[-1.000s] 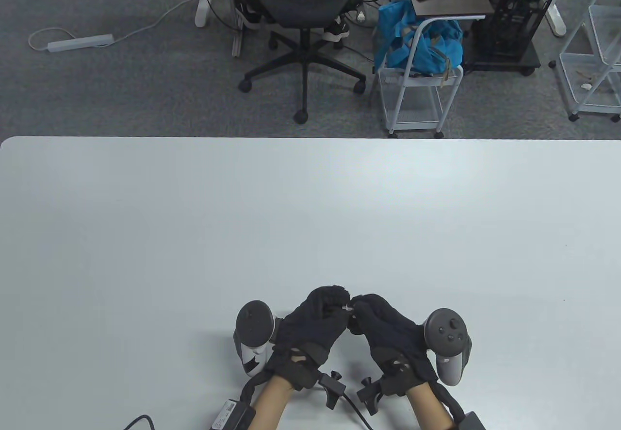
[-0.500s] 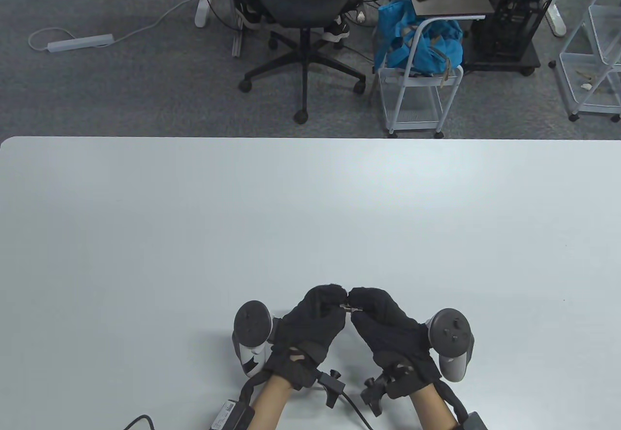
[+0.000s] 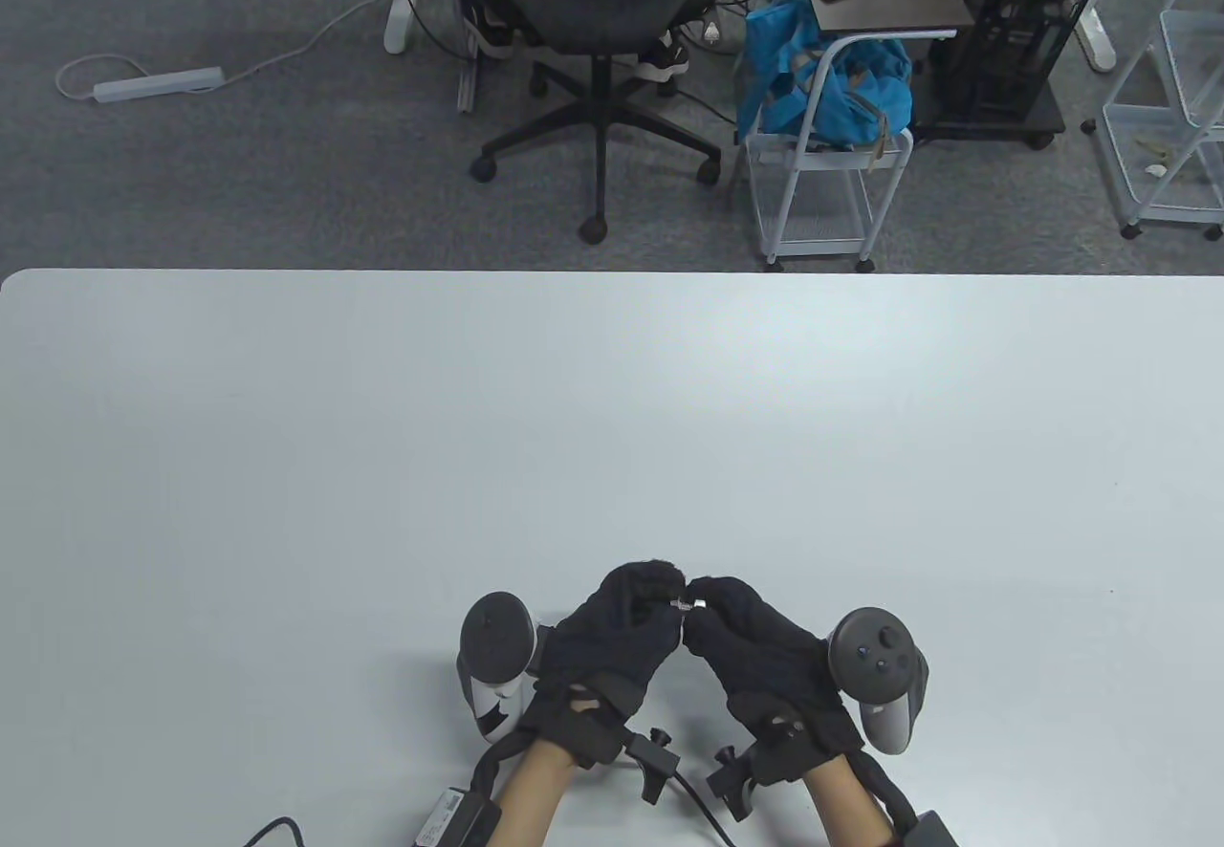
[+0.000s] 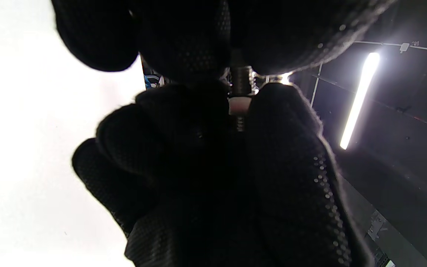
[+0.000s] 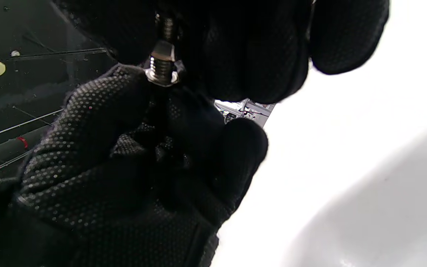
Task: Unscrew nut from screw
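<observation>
No writing was legible to me on anything, not on the gloves nor on either tracker [image 3: 495, 661]. I had the screw [image 3: 686, 603] up off the table [image 3: 382, 426], caught between my two hands near the front edge. Its long axis ran roughly left to right in the table view, from one set of fingertips to the other. In the left wrist view the threaded shaft [image 4: 241, 79] stood upright in frame, with the nut [image 4: 239, 105] on it and a short stub of thread poking out past the nut. My left hand [image 3: 612, 641] was pinching one end of the screw, fingers [image 4: 184, 40] pressed tight around it. My right hand [image 3: 765, 651] was pinching at the nut, thumb and forefinger closed on it. From the right wrist I saw the screw [image 5: 160, 68] and nut [image 5: 162, 50] between both gloves. Beyond the table, a blue bag [image 3: 822, 82] sat in a white cart [image 3: 813, 206]; what was in it I couldn't tell.
</observation>
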Demonstrator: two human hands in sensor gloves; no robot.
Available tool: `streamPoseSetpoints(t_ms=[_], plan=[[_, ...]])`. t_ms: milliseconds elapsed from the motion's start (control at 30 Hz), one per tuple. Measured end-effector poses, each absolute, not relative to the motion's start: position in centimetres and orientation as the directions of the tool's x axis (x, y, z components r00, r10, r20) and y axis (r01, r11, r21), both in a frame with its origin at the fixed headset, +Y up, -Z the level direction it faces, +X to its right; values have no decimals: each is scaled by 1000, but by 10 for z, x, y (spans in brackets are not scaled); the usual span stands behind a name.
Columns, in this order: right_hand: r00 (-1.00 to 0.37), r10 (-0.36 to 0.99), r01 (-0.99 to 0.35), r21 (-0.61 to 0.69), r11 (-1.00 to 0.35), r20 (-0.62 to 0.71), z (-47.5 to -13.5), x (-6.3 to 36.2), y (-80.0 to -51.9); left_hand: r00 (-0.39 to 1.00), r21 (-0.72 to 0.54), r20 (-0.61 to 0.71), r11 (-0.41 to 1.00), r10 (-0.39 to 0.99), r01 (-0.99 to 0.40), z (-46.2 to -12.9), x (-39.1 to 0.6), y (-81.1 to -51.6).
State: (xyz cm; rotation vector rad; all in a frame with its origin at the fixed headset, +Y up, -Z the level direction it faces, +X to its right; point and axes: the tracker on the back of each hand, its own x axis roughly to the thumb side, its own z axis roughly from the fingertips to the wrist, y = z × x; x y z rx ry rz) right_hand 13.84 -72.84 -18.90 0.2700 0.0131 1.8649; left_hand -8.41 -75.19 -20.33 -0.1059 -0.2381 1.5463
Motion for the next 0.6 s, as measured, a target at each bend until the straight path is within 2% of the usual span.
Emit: streamPoseSetpoints(t_ms=[333,500,600], plan=[[-280,930,-949,78,-306,238,-186,141,-723,12,-220,88,31,996,-975,-203,-84,-752],[-186,965,-959,177,-219,187,-188,140,-725,0,-208,80,16,997,-978,-204,-86,-753],[-201,971,-964,150,-220,132,-188,142,-732,7,-212,85,25,996,-977,-204,-85,-752]])
